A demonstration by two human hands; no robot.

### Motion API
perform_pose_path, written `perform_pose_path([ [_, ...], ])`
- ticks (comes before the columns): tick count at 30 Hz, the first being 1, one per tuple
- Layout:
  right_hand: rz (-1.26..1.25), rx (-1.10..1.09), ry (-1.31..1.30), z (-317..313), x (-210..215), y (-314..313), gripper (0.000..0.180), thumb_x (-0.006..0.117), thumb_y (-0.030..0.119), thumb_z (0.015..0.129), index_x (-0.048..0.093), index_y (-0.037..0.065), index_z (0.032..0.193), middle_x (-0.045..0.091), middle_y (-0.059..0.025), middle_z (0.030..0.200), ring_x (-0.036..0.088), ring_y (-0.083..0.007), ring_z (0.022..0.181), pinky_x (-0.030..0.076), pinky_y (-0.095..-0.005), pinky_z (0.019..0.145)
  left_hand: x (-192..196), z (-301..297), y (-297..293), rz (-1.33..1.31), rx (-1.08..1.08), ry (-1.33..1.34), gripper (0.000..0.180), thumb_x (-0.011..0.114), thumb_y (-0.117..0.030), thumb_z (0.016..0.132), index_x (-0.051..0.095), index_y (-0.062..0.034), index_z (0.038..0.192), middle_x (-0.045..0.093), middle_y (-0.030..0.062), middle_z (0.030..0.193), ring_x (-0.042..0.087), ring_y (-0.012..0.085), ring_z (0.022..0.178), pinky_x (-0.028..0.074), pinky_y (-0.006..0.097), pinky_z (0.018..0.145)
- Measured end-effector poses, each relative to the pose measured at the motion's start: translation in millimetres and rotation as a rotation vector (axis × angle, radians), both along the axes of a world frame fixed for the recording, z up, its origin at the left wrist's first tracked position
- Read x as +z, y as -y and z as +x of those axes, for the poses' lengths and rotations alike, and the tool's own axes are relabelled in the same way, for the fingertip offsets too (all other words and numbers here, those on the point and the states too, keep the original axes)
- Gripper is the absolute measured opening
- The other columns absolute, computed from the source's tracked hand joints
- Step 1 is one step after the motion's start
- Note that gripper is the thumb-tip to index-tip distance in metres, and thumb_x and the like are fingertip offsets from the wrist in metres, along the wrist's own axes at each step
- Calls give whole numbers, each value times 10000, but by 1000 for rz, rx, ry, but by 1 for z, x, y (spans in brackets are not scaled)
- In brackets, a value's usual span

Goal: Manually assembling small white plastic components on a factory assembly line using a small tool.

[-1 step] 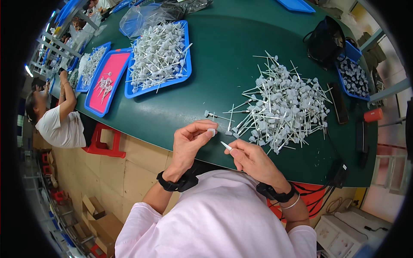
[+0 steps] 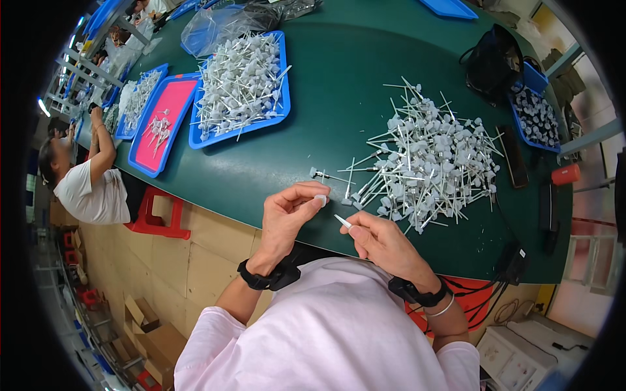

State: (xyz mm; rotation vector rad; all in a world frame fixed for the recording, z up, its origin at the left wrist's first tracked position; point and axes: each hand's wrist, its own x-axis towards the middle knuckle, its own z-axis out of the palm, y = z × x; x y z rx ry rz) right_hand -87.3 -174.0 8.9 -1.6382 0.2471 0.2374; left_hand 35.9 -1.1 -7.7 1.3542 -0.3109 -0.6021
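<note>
My left hand (image 2: 287,215) pinches a small whitish piece (image 2: 322,200) between thumb and fingertips, just above the table's near edge. To its right, my right hand (image 2: 386,242) is closed on a slim white pointed stick (image 2: 342,220). Its tip points up and left toward the left hand, with a gap between. Beyond my right hand lies a large loose pile of thin pale sticks with cloudy white heads (image 2: 433,159). A single stick with a grey-white head (image 2: 328,176) rests apart from the pile, just past my left fingertips.
A blue tray (image 2: 287,107) heaped with similar sticks stands at the far left, beside a pink-lined tray (image 2: 171,98). At the right are a dark phone (image 2: 514,156), a black bag (image 2: 493,62) and a smaller filled tray (image 2: 540,144). A co-worker (image 2: 91,186) sits at the left.
</note>
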Motion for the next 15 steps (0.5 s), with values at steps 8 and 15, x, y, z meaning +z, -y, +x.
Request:
perform_pose_path([
  [8, 23, 9, -3, 0, -4, -3, 199, 521, 174, 1010, 591, -11, 1007, 537, -31, 607, 515, -96, 544, 425, -282, 536, -4, 2, 0, 5, 22, -18, 106, 667, 17, 855, 687, 29, 958, 659, 107, 1070, 648, 165, 939, 527, 311, 915],
  [15, 31, 20, -13, 0, -6, -6, 205, 520, 182, 1010, 592, -9, 1012, 526, -24, 604, 494, -92, 540, 412, -285, 523, 5, 3, 0, 41, 54, -44, 134, 673, -6, 860, 695, 21, 989, 663, 94, 1073, 652, 158, 910, 516, 280, 867],
])
